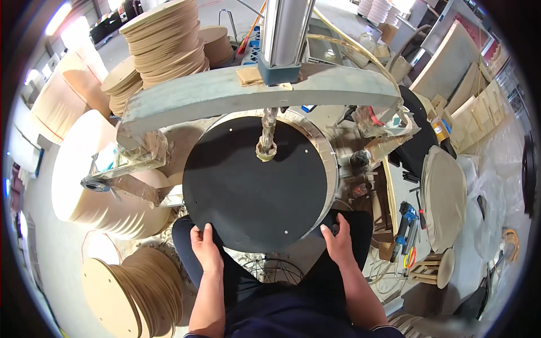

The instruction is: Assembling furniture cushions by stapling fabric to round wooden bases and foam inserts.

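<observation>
A large round black disc (253, 186) with a few pale dots near its rim lies in front of me, above my knees. A pale round board (331, 180) shows under its right and far edges. My left hand (207, 248) grips the disc's near left edge, thumb uppermost. Beside the near right edge, my right hand (338, 242) is curled with its thumb up; something dark lies between thumb and fingers, too unclear to name. A metal rod (269, 132) with a wrapped end comes down over the disc's far half.
A grey beam (253, 93) spans the far side, carrying an upright cylinder (286, 34). Stacks of round tan boards (163, 42) and a large pale roll (84, 174) stand left. A blue-black power tool (403, 225) and orange-handled scissors (411, 257) lie on the right bench.
</observation>
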Tool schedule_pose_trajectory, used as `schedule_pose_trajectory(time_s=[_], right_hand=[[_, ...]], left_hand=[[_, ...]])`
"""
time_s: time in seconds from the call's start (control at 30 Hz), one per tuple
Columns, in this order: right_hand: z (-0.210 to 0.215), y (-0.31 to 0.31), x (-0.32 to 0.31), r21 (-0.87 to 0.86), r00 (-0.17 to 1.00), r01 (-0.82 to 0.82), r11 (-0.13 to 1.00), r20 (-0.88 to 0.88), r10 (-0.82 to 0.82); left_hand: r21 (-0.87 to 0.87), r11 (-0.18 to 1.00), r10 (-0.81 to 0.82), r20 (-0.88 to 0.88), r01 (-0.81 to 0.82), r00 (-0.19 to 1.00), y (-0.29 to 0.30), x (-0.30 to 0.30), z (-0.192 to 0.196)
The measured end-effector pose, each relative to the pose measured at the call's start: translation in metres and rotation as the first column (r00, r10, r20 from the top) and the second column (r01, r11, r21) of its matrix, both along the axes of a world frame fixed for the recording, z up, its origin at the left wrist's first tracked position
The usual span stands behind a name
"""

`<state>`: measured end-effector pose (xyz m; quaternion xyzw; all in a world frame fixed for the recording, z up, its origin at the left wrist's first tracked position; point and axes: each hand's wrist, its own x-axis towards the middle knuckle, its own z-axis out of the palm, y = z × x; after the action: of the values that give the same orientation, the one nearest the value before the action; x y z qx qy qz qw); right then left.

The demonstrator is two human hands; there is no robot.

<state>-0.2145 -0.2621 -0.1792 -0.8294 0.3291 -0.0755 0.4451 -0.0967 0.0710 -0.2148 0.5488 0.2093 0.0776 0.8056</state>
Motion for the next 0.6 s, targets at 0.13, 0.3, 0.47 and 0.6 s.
schedule_pose_trajectory(time_s=[0.13, 0.3, 0.47, 0.6], right_hand=[[-0.046, -0.017, 0.011, 0.259, 0.991, 0.097, 0.961, 0.061, -0.116], [0.000, -0.004, 0.047, 0.507, 0.991, 0.125, 0.853, -0.102, -0.085], [-0.005, -0.009, 0.062, 0.559, 0.973, 0.231, 0.796, -0.143, -0.182], [-0.007, -0.014, 0.066, 0.577, 0.975, 0.216, 0.788, -0.079, -0.209]], left_hand=[[0.258, 0.964, -0.088, 0.067, 0.068, 0.994, -0.014, 0.002, 0.001], [0.472, 0.880, -0.103, 0.066, 0.059, 0.992, -0.018, 0.009, -0.008], [0.539, 0.838, -0.121, 0.040, 0.080, 0.992, -0.013, 0.016, -0.003], [0.566, 0.819, -0.148, 0.053, 0.092, 0.987, -0.006, 0.023, -0.002]])
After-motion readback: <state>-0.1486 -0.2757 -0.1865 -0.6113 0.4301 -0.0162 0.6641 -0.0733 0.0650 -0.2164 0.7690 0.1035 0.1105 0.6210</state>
